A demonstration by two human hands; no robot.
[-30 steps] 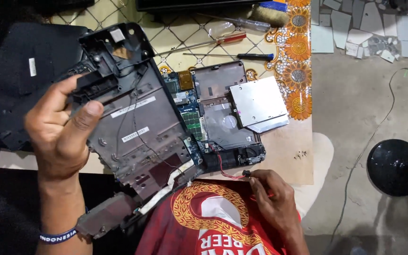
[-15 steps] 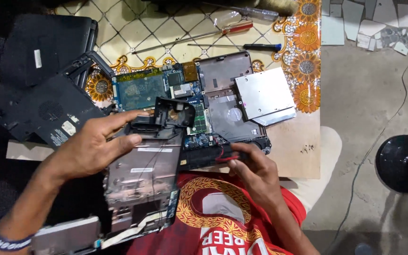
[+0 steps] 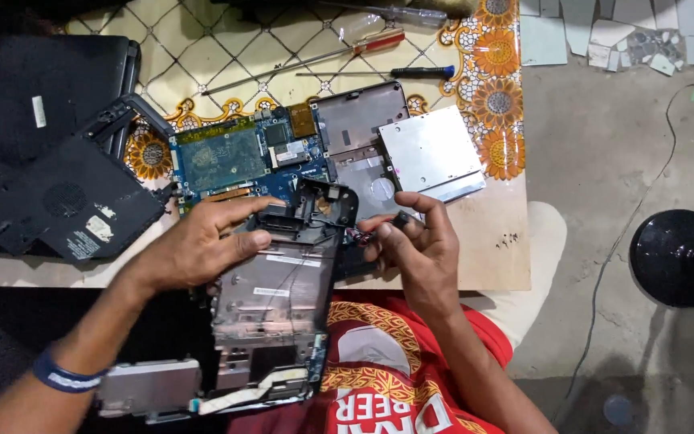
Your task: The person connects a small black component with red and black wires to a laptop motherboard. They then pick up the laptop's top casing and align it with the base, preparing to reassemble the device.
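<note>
Your left hand [image 3: 202, 245] is clamped on the upper end of the grey metal-lined laptop base shell [image 3: 279, 305], thumb over its black plastic rim, likely to steady it. The shell's long axis runs from your lap up to the blue-green circuit board [image 3: 242, 157] on the patterned table [image 3: 443, 257]. Your right hand [image 3: 419, 249] pinches a small dark connector with red wires [image 3: 371, 235] beside the shell's top corner, fingers narrow.

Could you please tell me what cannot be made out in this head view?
- Small part in the right hand: fingers cover it, and it is too small.
- Laptop frame near end: cut off by the bottom edge.
- Circuit board lower edge: hidden behind the left hand and frame.
</note>
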